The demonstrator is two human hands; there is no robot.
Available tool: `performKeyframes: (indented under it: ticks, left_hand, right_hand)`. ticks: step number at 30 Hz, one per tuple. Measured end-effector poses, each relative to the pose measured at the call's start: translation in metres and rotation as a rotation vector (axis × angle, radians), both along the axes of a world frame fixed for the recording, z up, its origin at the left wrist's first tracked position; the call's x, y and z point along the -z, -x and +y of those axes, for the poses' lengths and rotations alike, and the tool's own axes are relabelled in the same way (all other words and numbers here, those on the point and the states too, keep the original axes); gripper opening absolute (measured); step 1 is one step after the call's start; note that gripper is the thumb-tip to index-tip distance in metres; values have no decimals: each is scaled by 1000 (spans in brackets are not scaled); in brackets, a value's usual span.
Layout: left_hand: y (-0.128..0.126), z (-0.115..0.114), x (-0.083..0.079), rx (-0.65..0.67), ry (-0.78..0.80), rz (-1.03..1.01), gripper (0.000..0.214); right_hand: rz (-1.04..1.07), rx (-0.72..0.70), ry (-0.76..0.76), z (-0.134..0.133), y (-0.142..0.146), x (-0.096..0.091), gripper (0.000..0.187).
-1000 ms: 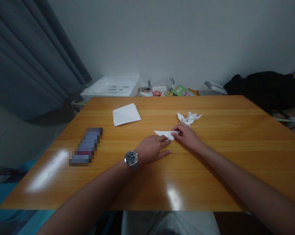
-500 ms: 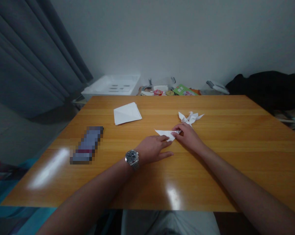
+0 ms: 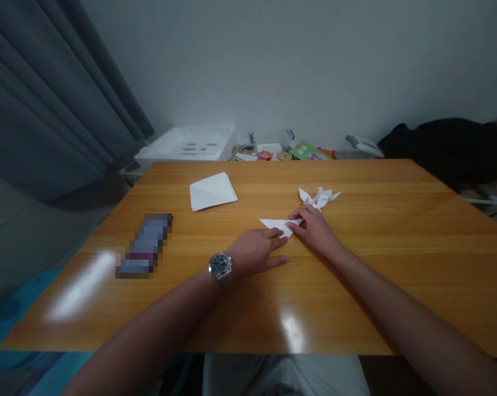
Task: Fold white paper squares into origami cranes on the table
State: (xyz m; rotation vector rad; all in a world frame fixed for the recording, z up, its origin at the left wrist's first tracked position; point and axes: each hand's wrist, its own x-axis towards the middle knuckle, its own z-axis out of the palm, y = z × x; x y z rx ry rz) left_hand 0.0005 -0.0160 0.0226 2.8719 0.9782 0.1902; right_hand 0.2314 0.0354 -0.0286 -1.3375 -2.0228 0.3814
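Observation:
A small white sheet of paper, folded into a triangle (image 3: 276,224), lies on the wooden table with its long edge facing away from me. My left hand (image 3: 258,252) rests flat at its near side, fingers spread, the fingertips pressing on the paper; a metal watch (image 3: 220,265) is on that wrist. At the triangle's right corner my right hand (image 3: 313,230) pinches the paper between thumb and fingers, which hide that corner. Just beyond the right hand are white folded paper cranes (image 3: 320,198); how many cannot be made out.
A stack of white paper sheets (image 3: 213,191) lies at the back left of the table (image 3: 397,264). A blurred-out phone (image 3: 147,245) is at the left. Behind the far edge stand a white plastic tray (image 3: 186,143), a green booklet (image 3: 308,150) and a black cloth heap (image 3: 446,148).
Both hands keep nearly the same place on the folded paper. The whole view has shifted very slightly; nothing has been let go or picked up.

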Motion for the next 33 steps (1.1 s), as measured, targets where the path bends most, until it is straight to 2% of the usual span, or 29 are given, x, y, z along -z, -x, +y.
performKeyframes:
  ticks: [11,22,33]
  left_hand:
    - [-1,1,1,-2,5,4,50]
    - [8,10,-4,2,128,-73,46]
    - [6,9,-3,13,97,-60,47]
  right_hand:
    - [-45,16,-19,-2,2,-1,9]
    - [-63,-9,-21,-2,0,1,11]
    - [-53,-10,-22,-3,2,-1,9]
